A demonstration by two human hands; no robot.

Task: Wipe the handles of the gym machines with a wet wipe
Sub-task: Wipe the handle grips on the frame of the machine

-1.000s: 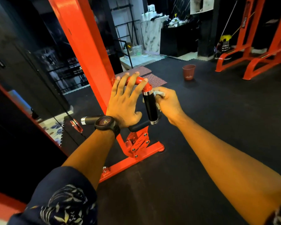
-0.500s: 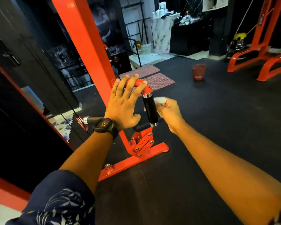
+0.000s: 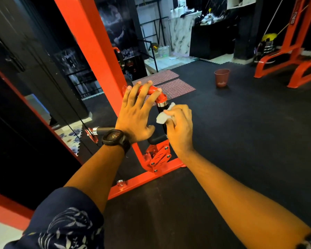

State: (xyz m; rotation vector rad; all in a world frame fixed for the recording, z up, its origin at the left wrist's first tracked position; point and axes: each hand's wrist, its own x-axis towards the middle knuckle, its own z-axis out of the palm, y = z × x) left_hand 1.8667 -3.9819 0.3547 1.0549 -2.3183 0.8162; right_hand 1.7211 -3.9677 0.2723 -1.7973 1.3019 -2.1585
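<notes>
While the head view looked down along both bare forearms, the left grip (image 3: 135,114) lay flat with its fingers straight and spread over the orange bend (image 3: 161,97) at the top of the machine's arm. It braced the bend and closed round nothing. The right grip (image 3: 180,126) was curled round a crumpled white wet wipe (image 3: 162,115), pinching it against the upper part of the black handle (image 3: 163,129), just below the chrome collar (image 3: 162,104). By the look of it the wiping was under way on this one handle, with the wipe high on it and the lower stretch showing bare beneath; whether that stretch had been cleaned could not be told. A second black handle (image 3: 104,130) stuck out to the left behind the left wrist, touched by neither grip, so it seemed left to do. The far orange machine (image 3: 294,56) across the dark floor also seemed left to do, though its handles could not be seen. White lettering (image 3: 292,18) ran down that machine's upright and possibly read "FITNESS", but it was too small to be sure. The red cup (image 3: 222,78) on the floor carried a pale print, and the black watch (image 3: 116,139) a gold mark; neither was legible.
</notes>
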